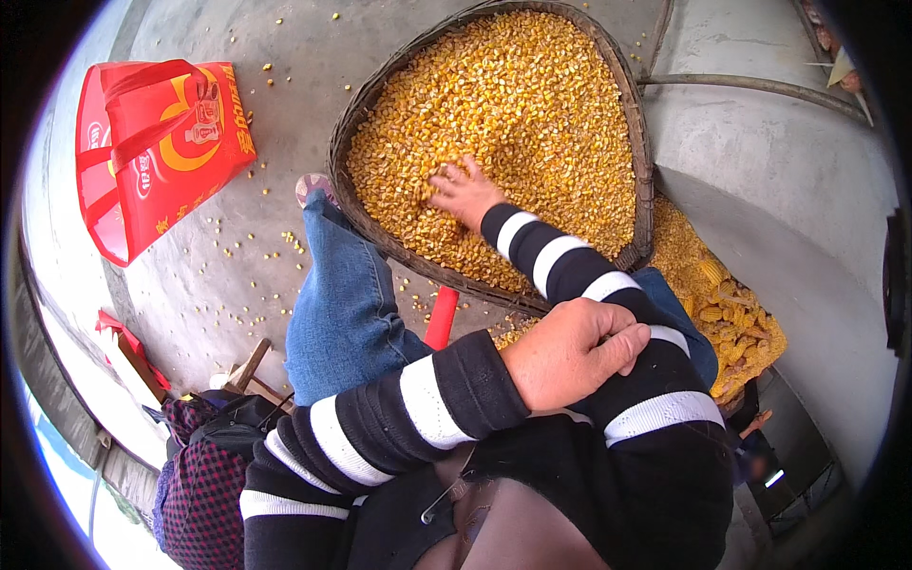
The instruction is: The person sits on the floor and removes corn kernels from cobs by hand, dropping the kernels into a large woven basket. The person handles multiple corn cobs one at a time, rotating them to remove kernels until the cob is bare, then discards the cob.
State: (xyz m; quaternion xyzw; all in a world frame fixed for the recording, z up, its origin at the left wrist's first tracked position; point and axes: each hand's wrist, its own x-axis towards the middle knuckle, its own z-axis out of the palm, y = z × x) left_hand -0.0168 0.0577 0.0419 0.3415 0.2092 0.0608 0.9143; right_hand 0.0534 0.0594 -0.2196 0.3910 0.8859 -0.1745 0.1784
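A large woven basket [645,164] stands before me, heaped with loose yellow corn kernels [513,92]. My right hand [467,196] rests on the kernels left of the basket's middle, its fingers spread and slightly blurred; I cannot see it grasp any. A shallow hollow shows in the kernels beside it. My left hand [577,349] lies across my right forearm, curled with the thumb against the fingers, gripping the black-and-white striped sleeve [552,260]. Its fingertips are mostly hidden.
A red shopping bag [178,142] stands on the concrete floor to the left, with scattered kernels around. Corn cobs and kernels [734,342] lie at the right, beyond my knee. A red bar-like thing [442,317] shows below the basket. At the lower left is a person in checked clothing [206,491].
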